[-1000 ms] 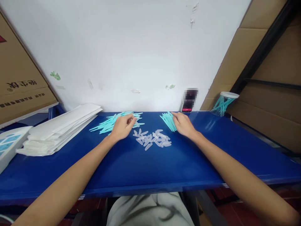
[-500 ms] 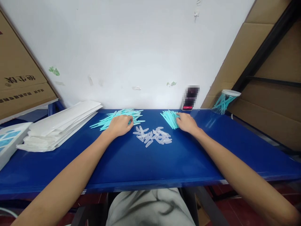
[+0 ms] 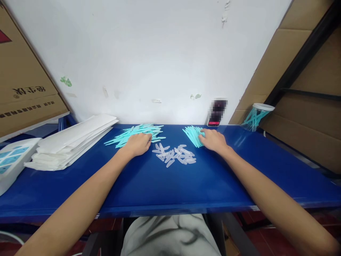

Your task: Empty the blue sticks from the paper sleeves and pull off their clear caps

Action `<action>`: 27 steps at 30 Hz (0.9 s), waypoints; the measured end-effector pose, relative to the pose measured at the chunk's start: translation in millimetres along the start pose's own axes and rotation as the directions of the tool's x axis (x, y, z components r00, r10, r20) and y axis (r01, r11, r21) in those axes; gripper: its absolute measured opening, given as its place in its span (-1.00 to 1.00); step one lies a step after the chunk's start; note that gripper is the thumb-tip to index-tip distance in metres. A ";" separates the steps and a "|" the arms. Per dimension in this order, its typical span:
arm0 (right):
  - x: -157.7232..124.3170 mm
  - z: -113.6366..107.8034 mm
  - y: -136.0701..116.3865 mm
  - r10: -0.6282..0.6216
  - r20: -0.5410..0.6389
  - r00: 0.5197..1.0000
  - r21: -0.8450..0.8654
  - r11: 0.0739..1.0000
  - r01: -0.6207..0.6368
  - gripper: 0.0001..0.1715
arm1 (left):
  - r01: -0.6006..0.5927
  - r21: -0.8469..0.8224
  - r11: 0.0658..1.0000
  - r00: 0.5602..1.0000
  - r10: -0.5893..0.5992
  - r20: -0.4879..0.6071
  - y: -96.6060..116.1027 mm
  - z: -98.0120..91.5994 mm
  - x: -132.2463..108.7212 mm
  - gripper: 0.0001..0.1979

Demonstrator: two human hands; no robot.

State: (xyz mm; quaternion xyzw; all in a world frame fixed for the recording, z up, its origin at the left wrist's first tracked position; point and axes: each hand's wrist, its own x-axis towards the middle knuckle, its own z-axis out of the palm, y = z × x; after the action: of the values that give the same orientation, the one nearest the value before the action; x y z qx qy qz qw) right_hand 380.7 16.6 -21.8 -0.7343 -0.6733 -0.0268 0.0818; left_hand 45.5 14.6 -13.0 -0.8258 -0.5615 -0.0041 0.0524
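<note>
A loose heap of slim, tapered turquoise sticks (image 3: pixel 121 138) lies at the back of the blue table. Over its near right edge rests my left hand (image 3: pixel 137 145), fingers curled inward and their tips mostly hidden. To the right, more turquoise sticks (image 3: pixel 192 135) lie side by side in a slanted row. My right hand (image 3: pixel 215 140) is at that row's right end, thumb and fingers closed with a bit of turquoise showing between them. Between the hands and nearer me, small translucent, cap-like pieces (image 3: pixel 176 154) are scattered in a pile.
White paper-like sleeves (image 3: pixel 71 144) are stacked on the left, beside a white box with blue panels (image 3: pixel 13 160). A phone-like device (image 3: pixel 214 123) leans on the wall. Farther right stands a clear jar (image 3: pixel 254 119) of turquoise sticks. Cardboard (image 3: pixel 26 71) flanks the blue table (image 3: pixel 170 188).
The whole view has shifted slightly. My right hand's fingers have changed pose at the end of the row, and my left hand's fingers have turned slightly downward over the heap.
</note>
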 end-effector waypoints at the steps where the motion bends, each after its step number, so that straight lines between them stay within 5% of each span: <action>1: -0.7 -1.0 -0.7 0.002 -0.012 1.000 -0.002 1.000 -0.002 -0.44 | 0.001 0.000 1.000 1.000 -0.001 0.006 0.9 -0.1 -0.3 -0.73; 9: -4.6 -2.6 -7.3 -0.033 -0.128 0.991 0.122 0.991 0.049 -0.56 | -0.124 -0.199 0.972 0.991 0.133 0.031 -0.4 -0.1 -1.9 -0.80; 13: -10.6 -5.0 -15.1 -0.001 -0.210 0.978 0.235 0.971 0.052 -0.59 | -0.135 -0.170 0.976 0.991 0.135 -0.013 -0.9 2.5 -2.2 -0.78; 17: -18.4 -4.5 -23.7 -0.111 -0.263 0.958 0.332 0.922 0.198 -0.65 | -0.116 -0.105 0.988 0.980 0.097 -0.172 1.9 -0.4 -3.7 -0.74; 21: -28.2 -1.1 -35.3 -0.320 -0.260 0.911 0.417 0.813 0.405 -0.67 | -0.138 -0.228 0.964 0.905 0.029 -0.424 13.7 -8.8 -7.1 -0.78; 24: -39.2 -0.1 -48.8 -0.452 -0.261 0.853 0.437 0.733 0.522 -0.69 | -0.239 -0.579 0.780 0.840 -0.133 -0.526 30.8 -14.2 -8.7 -0.83; 27: -51.4 -1.5 -61.2 -0.501 -0.289 0.816 0.374 0.725 0.578 -0.64 | -0.303 -0.909 0.288 0.887 -0.264 -0.379 48.9 -17.7 -8.6 -0.79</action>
State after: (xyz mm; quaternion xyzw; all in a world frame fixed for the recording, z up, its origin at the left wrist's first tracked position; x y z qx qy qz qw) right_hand 315.4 -29.4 -22.9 -0.4617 -0.8363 0.0437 0.2925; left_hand 88.6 -12.8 0.0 -0.6702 -0.4051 -0.5338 -0.3191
